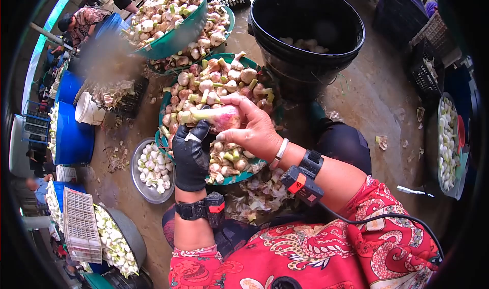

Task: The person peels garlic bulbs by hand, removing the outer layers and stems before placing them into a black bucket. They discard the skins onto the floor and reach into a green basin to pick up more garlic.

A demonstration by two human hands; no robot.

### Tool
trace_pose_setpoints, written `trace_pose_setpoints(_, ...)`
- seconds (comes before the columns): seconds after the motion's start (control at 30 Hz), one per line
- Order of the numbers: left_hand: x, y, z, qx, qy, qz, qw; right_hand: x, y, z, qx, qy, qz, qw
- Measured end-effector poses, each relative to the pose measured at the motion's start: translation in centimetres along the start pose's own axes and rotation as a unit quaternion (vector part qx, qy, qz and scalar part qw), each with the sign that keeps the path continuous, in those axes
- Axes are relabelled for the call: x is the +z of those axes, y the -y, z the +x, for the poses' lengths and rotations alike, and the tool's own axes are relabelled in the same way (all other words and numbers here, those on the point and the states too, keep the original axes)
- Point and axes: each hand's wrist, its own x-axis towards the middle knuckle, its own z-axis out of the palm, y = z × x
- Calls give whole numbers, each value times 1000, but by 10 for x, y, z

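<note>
My left hand (191, 155), in a black glove, grips the green stem end of a garlic bulb (221, 117). My bare right hand (253, 128) wraps its fingers over the same pinkish bulb from the right. Both hands hold it just above a green basin (164, 136) heaped with unpeeled garlic. A small metal bowl (145, 189) of peeled white cloves sits on the floor left of my left hand. Garlic skins (260, 192) lie piled on my lap beneath the hands.
A black bucket (305, 24) holding a few cloves stands at the back right. More green basins (175, 37) of garlic are stacked behind. Blue barrels (71, 131), black crates (425, 77) and other bowls of peeled garlic (448, 141) surround me. Other people sit at the far left.
</note>
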Motion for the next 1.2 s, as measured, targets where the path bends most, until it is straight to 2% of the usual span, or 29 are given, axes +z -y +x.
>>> trace_pose_setpoints(0.03, -1, -7, 0, -75, -8, -105, 992, 1, 2, 0, 55, 9, 97, 994)
trace_pose_setpoints(0.1, 0, -10, 1, -202, -52, -299, 931, -1, 8, 0, 90, 17, 131, 987)
trace_pose_setpoints(0.13, -1, -9, 0, -201, -52, -298, 931, -2, 11, 1, 124, 24, 165, 978)
trace_pose_setpoints(0.17, -3, -9, -1, -106, -29, -132, 985, -2, 10, 1, 124, 25, 165, 978)
trace_pose_setpoints(0.2, -4, -8, -2, -7, -5, 39, 999, -3, 8, 1, 134, 23, 182, 974)
trace_pose_setpoints(0.23, -2, 0, -3, -6, -6, 41, 999, -3, 6, 2, 144, 22, 200, 969)
trace_pose_setpoints(0.3, 6, 20, -6, -99, -45, -183, 977, -2, 0, 2, 112, 29, 152, 982)
trace_pose_setpoints(0.37, 5, -3, 0, -108, -29, -148, 983, -1, 1, 1, 82, 36, 100, 991)
trace_pose_setpoints(0.43, 3, -7, -1, -115, -13, -116, 987, 1, 6, 1, 145, 28, 207, 967)
trace_pose_setpoints(0.5, 1, 1, -3, -196, 6, -192, 962, 2, 0, 0, 168, 10, 246, 954)
trace_pose_setpoints(0.53, 3, 2, -3, -196, 7, -192, 961, 4, 3, 1, 189, -7, 287, 939)
trace_pose_setpoints(0.6, 6, 3, -3, -232, -58, -248, 939, 7, 12, 2, 194, -17, 308, 931)
trace_pose_setpoints(0.67, 3, 20, -8, -238, -73, -239, 939, 2, 15, 4, 275, -12, 313, 909)
trace_pose_setpoints(0.7, -4, 44, -14, -209, -64, -184, 958, -5, -13, 4, 292, 70, 363, 882)
trace_pose_setpoints(0.73, -12, 44, -9, -178, -55, -129, 974, -7, -10, 4, 290, 73, 363, 882)
trace_pose_setpoints(0.77, -20, 43, -8, -172, -80, -119, 975, -8, -8, 4, 335, 99, 382, 856)
trace_pose_setpoints(0.8, -24, 40, -9, -214, -116, -214, 946, -10, -5, 3, 379, 123, 400, 826)
trace_pose_setpoints(0.87, -36, 40, -6, -153, -164, -122, 967, -9, 20, 7, 413, 19, 382, 827)
trace_pose_setpoints(0.9, -37, 38, -8, -199, -180, -270, 925, -13, 18, 10, 394, 24, 392, 831)
trace_pose_setpoints(0.93, -32, 51, -15, -198, -177, -271, 925, -17, 16, 11, 374, 28, 402, 835)
trace_pose_setpoints(0.97, -25, 76, -30, -187, 4, -121, 975, -20, 14, 12, 357, 24, 408, 840)
trace_pose_setpoints(1.0, -21, 89, -40, -165, 182, 38, 969, -20, 17, 12, 356, 24, 407, 841)
trace_pose_setpoints(1.07, 4, 53, -48, -188, 271, 263, 906, -15, 22, 11, 374, -8, 356, 857)
trace_pose_setpoints(1.1, 5, 36, -40, -227, 237, 218, 919, -15, 5, 9, 325, 32, 356, 876)
trace_pose_setpoints(1.13, 7, 26, -32, -287, 175, 117, 934, -14, -3, 9, 266, 60, 383, 883)
trace_pose_setpoints(1.17, 6, 15, -26, -295, 113, -68, 947, -14, -1, 8, 254, 82, 382, 885)
trace_pose_setpoints(1.2, 3, 7, -20, -288, 42, -250, 924, -14, 5, 10, 240, 108, 380, 887)
